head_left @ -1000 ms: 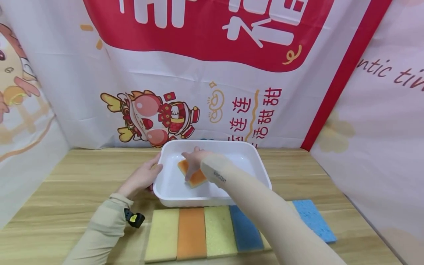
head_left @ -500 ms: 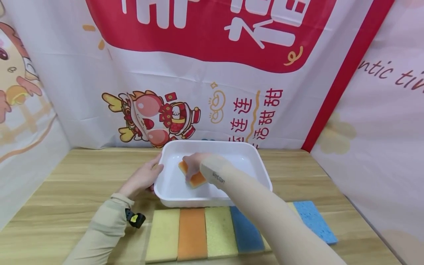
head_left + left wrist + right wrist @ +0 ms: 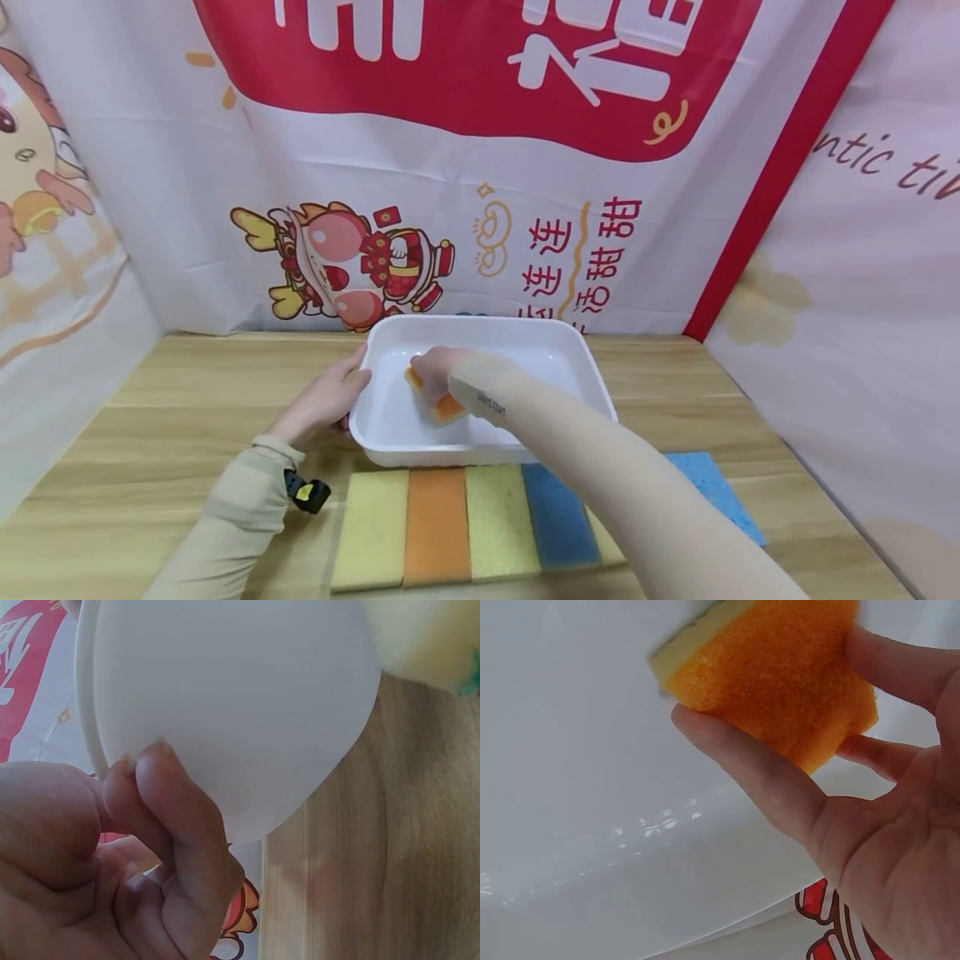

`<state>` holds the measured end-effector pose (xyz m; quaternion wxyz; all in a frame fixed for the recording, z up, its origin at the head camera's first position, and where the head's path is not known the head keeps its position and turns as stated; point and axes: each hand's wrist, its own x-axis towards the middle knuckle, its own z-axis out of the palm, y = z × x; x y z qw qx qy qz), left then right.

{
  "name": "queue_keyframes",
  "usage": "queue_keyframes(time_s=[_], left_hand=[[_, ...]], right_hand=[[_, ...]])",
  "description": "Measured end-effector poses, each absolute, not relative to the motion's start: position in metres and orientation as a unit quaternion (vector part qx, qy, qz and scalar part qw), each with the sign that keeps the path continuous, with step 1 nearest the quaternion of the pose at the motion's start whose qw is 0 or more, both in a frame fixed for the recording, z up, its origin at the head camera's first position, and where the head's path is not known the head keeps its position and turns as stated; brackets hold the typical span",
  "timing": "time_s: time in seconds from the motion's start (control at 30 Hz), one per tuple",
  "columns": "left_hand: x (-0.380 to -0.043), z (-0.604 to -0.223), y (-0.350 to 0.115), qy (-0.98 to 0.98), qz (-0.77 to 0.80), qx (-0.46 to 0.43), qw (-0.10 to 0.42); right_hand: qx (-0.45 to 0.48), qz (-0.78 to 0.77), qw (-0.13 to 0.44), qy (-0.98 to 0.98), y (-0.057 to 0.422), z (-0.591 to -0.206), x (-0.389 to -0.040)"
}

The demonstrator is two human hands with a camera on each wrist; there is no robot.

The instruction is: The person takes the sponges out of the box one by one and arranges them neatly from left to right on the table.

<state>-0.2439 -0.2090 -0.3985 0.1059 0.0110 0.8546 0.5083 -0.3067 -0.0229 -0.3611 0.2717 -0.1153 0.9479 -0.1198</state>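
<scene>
A white plastic basin [image 3: 555, 375] stands on the wooden table, its outer wall [image 3: 240, 690] filling much of the left wrist view. My left hand [image 3: 326, 400] holds the basin at its left edge, with curled fingers [image 3: 176, 802] against the outside. Inside the basin, my right hand [image 3: 435, 373] pinches a sponge [image 3: 450, 408], orange on top with a pale yellow layer below. In the right wrist view the orange face [image 3: 772, 682] bulges between thumb and fingers, and one side of the sponge is bent. Part of it lies hidden beneath the hand in the head view.
In front of the basin lies a row of flat sponges: a yellow one [image 3: 369, 529], an orange one [image 3: 437, 525], another yellow [image 3: 501, 521], a dark blue one [image 3: 561, 521] and a light blue one [image 3: 716, 492]. The right forearm covers part of the row. A printed curtain [image 3: 420, 150] hangs behind.
My right hand's fingers have drawn in from spread to gripping the sponge, squeezing its sides. The left hand stays at the basin's edge.
</scene>
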Motion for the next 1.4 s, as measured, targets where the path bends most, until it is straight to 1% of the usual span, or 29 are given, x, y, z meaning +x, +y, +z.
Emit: queue_keyframes(time_s=[0.07, 0.1, 0.17, 0.37, 0.6, 0.77, 0.83, 0.97, 1.1, 1.3, 1.4], left_hand=[[-0.243, -0.398, -0.209, 0.853, 0.511, 0.011, 0.108], [-0.242, -0.398, -0.209, 0.852, 0.512, 0.011, 0.107], [-0.241, -0.398, -0.209, 0.852, 0.513, 0.017, 0.106], [-0.241, -0.398, -0.209, 0.853, 0.513, 0.020, 0.098], [-0.241, -0.398, -0.210, 0.856, 0.509, 0.013, 0.095], [-0.241, -0.394, -0.210, 0.857, 0.507, 0.019, 0.094], [-0.241, -0.394, -0.211, 0.857, 0.506, 0.019, 0.096], [-0.242, -0.397, -0.211, 0.857, 0.504, 0.015, 0.102], [-0.243, -0.399, -0.211, 0.856, 0.506, 0.014, 0.102], [-0.241, -0.398, -0.209, 0.860, 0.501, 0.029, 0.086], [-0.240, -0.398, -0.208, 0.860, 0.502, 0.038, 0.080]], right_hand=[[-0.125, -0.103, 0.263, 0.951, -0.026, -0.363, -0.307], [-0.145, -0.080, 0.251, 0.954, -0.027, -0.364, -0.307], [-0.135, -0.085, 0.249, 0.955, -0.029, -0.366, -0.307], [-0.151, -0.047, 0.241, 0.958, -0.031, -0.368, -0.308], [-0.020, -0.169, 0.276, 0.946, -0.031, -0.359, -0.300], [-0.100, -0.091, 0.259, 0.956, -0.033, -0.360, -0.305], [-0.115, -0.074, 0.253, 0.958, -0.032, -0.362, -0.307], [-0.110, -0.079, 0.265, 0.955, -0.031, -0.364, -0.308], [-0.147, -0.044, 0.259, 0.954, -0.029, -0.365, -0.308], [-0.216, 0.017, 0.223, 0.950, -0.026, -0.365, -0.306], [-0.234, 0.042, 0.207, 0.949, -0.027, -0.365, -0.304]])
